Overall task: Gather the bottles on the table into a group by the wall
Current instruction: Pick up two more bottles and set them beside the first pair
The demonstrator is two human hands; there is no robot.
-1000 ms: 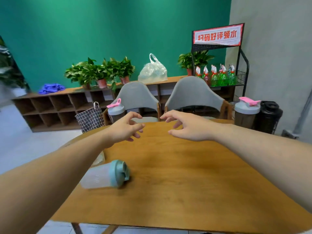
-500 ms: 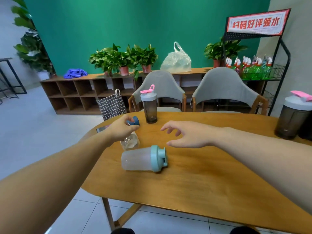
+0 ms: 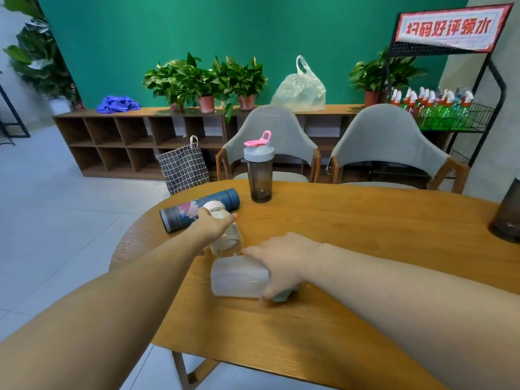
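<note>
Since half a second ago our hands have dropped onto bottles. Our left hand (image 3: pixel 212 225) wraps the small clear bottle (image 3: pixel 226 240) with the white cap; our right hand (image 3: pixel 281 266) clasps the frosted shaker (image 3: pixel 237 277) lying on the table (image 3: pixel 365 249). At eleven o'clock lies the blue flask (image 3: pixel 183 211); at twelve stands the empty dark shaker (image 3: pixel 259 171).

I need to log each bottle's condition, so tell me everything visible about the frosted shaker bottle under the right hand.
The frosted shaker bottle lies on its side on the wooden table, base pointing left. Its body looks like translucent, cloudy plastic and appears empty. The pale teal lid end is mostly hidden under the right hand, which wraps over it; only a sliver shows below the fingers. Its upper edge sits close to the small clear bottle, though contact is unclear.
</note>
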